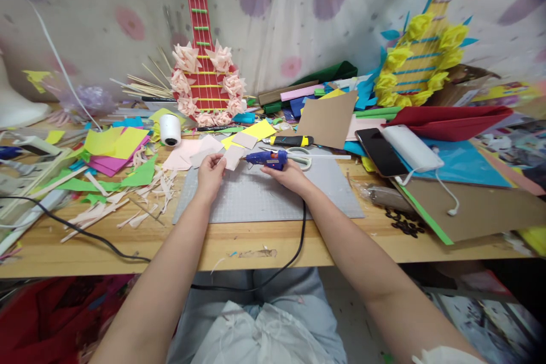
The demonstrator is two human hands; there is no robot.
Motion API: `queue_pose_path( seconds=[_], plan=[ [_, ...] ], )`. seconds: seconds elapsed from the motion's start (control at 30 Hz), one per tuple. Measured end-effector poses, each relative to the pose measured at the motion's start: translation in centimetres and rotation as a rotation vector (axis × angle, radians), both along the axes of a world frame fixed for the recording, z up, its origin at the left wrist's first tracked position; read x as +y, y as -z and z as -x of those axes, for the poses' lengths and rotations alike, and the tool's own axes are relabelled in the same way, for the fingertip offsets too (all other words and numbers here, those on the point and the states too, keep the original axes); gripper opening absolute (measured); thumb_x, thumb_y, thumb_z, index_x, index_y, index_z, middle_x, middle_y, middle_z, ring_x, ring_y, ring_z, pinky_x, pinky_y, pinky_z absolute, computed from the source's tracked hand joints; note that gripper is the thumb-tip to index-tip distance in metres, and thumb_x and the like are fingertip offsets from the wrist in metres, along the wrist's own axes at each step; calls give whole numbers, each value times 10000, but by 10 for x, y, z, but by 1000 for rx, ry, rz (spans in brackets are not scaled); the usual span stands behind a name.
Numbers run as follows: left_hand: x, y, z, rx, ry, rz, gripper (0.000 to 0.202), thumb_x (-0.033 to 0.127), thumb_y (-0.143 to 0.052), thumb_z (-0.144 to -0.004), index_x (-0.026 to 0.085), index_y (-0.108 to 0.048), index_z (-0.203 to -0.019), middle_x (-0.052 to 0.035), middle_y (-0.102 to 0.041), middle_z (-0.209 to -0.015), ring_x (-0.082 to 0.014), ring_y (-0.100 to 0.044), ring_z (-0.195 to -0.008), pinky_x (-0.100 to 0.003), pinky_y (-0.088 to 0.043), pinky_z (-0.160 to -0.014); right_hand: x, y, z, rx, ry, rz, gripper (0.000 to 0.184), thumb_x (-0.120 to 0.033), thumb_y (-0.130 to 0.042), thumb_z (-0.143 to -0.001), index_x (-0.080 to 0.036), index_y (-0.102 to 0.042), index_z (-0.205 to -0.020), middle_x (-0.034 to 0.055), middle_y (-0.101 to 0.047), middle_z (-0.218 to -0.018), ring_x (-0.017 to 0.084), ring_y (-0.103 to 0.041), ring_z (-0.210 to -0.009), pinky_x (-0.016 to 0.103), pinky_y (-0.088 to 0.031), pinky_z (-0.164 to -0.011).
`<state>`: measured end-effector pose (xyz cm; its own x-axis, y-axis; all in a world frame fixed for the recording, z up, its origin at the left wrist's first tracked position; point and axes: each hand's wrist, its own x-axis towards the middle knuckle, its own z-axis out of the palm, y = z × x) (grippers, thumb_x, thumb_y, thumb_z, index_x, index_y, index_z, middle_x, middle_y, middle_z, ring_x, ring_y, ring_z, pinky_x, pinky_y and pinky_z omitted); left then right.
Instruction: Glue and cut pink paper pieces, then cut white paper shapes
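Observation:
My left hand point(210, 173) pinches a small pale pink paper square point(233, 157) just above the grey cutting mat point(264, 196). My right hand point(290, 175) grips a blue hot glue gun point(268, 158), whose nozzle points left at the square's edge. The gun's black cord point(298, 244) trails off the table front toward my lap. More pale pink paper pieces point(194, 153) lie just beyond my left hand.
Scissors point(301, 154) and a yellow-black utility knife point(290, 140) lie behind the glue gun. A red paper guitar point(205, 68) and a yellow one point(420, 62) lean on the wall. Coloured paper, sticks, a white roll point(170, 129), a phone point(380, 151) and a power bank point(412, 148) crowd the table.

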<state>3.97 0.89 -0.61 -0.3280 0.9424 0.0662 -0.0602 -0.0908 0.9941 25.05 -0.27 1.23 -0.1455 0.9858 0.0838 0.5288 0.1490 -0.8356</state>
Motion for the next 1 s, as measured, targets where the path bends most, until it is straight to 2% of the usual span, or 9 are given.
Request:
queue_pose_path(
  seconds=[0.5, 0.77, 1.0],
  plan=[
    [0, 0, 0, 1, -3, -9, 137, 190, -619, -659, 158, -563, -780, 25, -535, -599, -56, -427, -449, -169, -339, -402, 4, 3, -2, -47, 32, -7, 457, -559, -603, -680, -208, -657, -969, 51, -678, -910, 207, -606, -854, 314, -445, -755],
    [1, 3, 1, -7, 9, -23, 173, 208, -625, -654, 154, -561, -806, 8, -557, -654, -69, -465, -489, -180, -356, -422, 5, 4, -4, -33, 77, -16, 451, -546, -617, -670, -204, -658, -961, 55, -680, -914, 203, -614, -845, 316, -453, -762],
    [1, 2, 2, -35, -62, -45, 234, 194, -610, -659, 157, -542, -879, 0, -560, -721, -80, -515, -561, -177, -405, -450, 15, 12, -7, -6, 231, 31, 506, -608, -572, -665, -173, -666, -906, 85, -684, -838, 237, -622, -795, 358, -463, -735]
  ],
)
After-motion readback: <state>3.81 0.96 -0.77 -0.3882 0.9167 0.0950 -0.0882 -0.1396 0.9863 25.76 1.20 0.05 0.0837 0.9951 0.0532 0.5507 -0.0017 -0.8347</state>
